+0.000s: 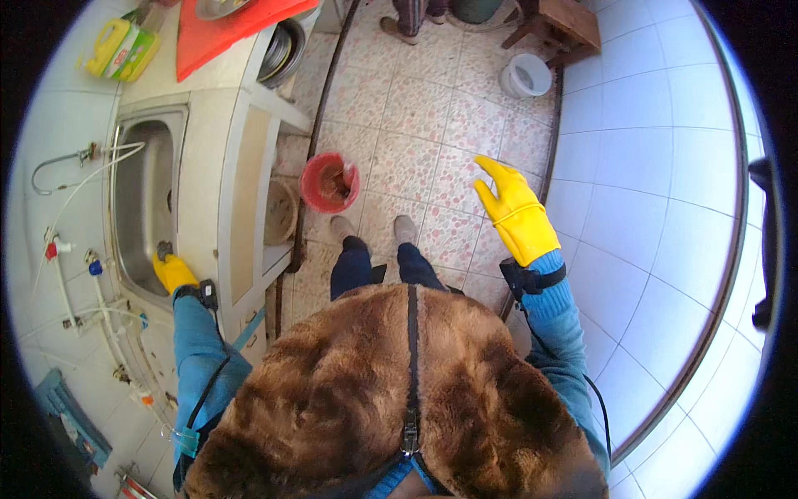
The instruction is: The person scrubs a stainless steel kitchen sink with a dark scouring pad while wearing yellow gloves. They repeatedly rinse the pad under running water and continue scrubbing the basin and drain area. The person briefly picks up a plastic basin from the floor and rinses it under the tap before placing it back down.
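Note:
Both hands wear yellow rubber gloves. At the near end of a stainless steel sink [146, 218], my left hand [173, 272] grips a small dark grey scouring pad [164, 249] over the basin. My right hand [514, 209] is raised on the other side, above the tiled floor and near the white wall. Its fingers are apart and nothing is in them. A thin white hose [93, 174] hangs across the sink's rim from the wall side.
A red bucket [312, 193] with brownish contents stands before my feet. Farther off are a white bucket [530, 75], a wooden stool [567, 28] and another person's leg [408, 19]. A yellow-green jug [124, 53] and a red cloth [237, 31] lie beyond the sink.

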A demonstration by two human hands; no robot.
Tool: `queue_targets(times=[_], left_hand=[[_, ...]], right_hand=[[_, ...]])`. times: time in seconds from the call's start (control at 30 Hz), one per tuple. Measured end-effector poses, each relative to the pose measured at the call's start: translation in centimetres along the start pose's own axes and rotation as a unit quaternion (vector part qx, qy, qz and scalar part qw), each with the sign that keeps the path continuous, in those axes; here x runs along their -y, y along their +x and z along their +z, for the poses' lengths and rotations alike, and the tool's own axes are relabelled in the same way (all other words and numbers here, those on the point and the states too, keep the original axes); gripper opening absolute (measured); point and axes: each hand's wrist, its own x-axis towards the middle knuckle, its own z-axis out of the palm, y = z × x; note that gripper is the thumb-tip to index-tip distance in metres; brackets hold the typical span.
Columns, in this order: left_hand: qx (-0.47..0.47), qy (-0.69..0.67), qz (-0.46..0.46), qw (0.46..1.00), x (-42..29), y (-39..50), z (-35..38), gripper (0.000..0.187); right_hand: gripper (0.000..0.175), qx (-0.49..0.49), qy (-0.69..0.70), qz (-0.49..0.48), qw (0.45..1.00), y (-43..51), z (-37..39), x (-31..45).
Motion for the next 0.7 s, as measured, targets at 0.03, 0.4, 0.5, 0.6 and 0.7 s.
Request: queue_targets(times=[0.03,0.4,0.5,0.6,0.7], left_hand=[[-0.012,-0.023,-0.022,0.999,-0.1,0.0,0.2,0.036],[-0.037,0.016,0.014,0.999,-1.9,0.0,-0.2,0.028],[-0.049,0.077,0.012,0.996,-2.9,-0.5,-0.7,0.031],[-0.013,0.056,0.026,0.998,-3.7,-1.0,-1.5,0.035],[0.006,0.081,0.003,0.997,-4.2,-1.1,-2.0,0.039]], right_hand=[[0.046,-0.025,0.007,-0.044,0.999,0.4,-1.9,2.2],[0.041,-0.08,0.019,-0.254,0.964,8.8,-2.9,9.3],[0.039,-0.057,0.042,-0.237,0.969,9.3,0.1,7.9],[0.038,-0.037,0.051,-0.226,0.972,9.4,2.4,7.3],[0.036,-0.036,0.056,-0.227,0.972,9.9,4.0,6.7]])
